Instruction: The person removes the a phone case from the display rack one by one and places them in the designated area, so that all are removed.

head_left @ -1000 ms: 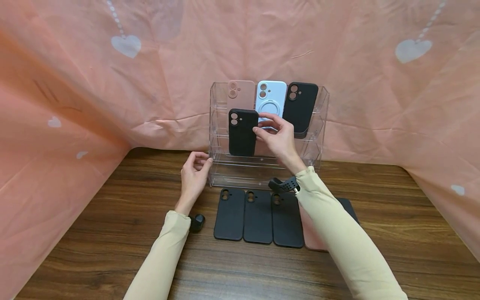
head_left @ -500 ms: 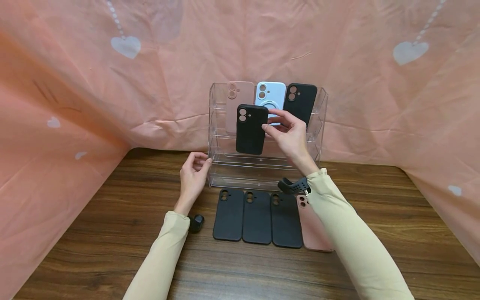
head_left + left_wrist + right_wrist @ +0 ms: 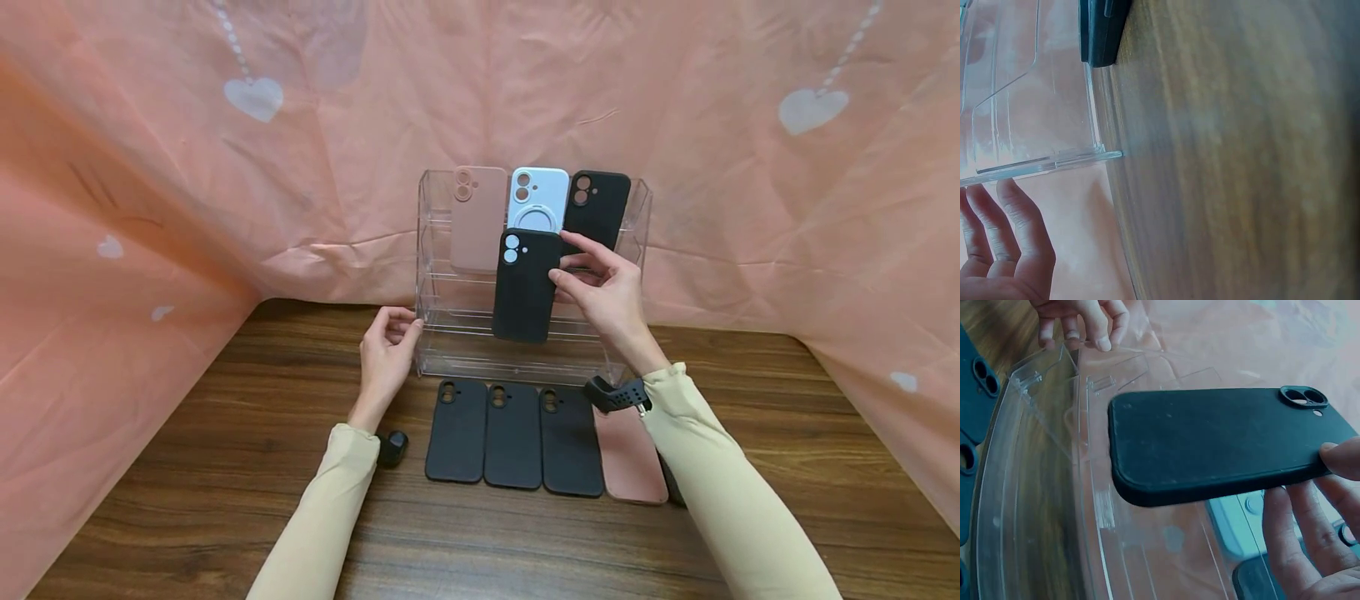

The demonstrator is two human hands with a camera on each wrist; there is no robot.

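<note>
My right hand (image 3: 603, 292) pinches a black phone case (image 3: 525, 287) by its right edge, thumb on the back, fingers beneath. The case hangs upright before the middle of a clear acrylic display rack (image 3: 465, 367), overlapping the lower part of a white phone case (image 3: 538, 187) with a ring. On the rack's top tier, a pink phone case (image 3: 478, 217) stands to its left and another black phone case (image 3: 600, 204) to its right. Bent fingertips of my left hand (image 3: 388, 346) touch the rack's left side panel (image 3: 1029, 112).
Before the rack, several cases lie in a row on the wooden table (image 3: 225, 467): black ones, including a black phone case (image 3: 456, 433), and a pink phone case (image 3: 630, 458). My right forearm partly covers the row's right end. A pink curtain (image 3: 337, 167) hangs behind and at both sides.
My right hand has carried the black phone case rightward, from in front of the pink case to below the white one, lowering it lately. My left hand stays at the rack's side.
</note>
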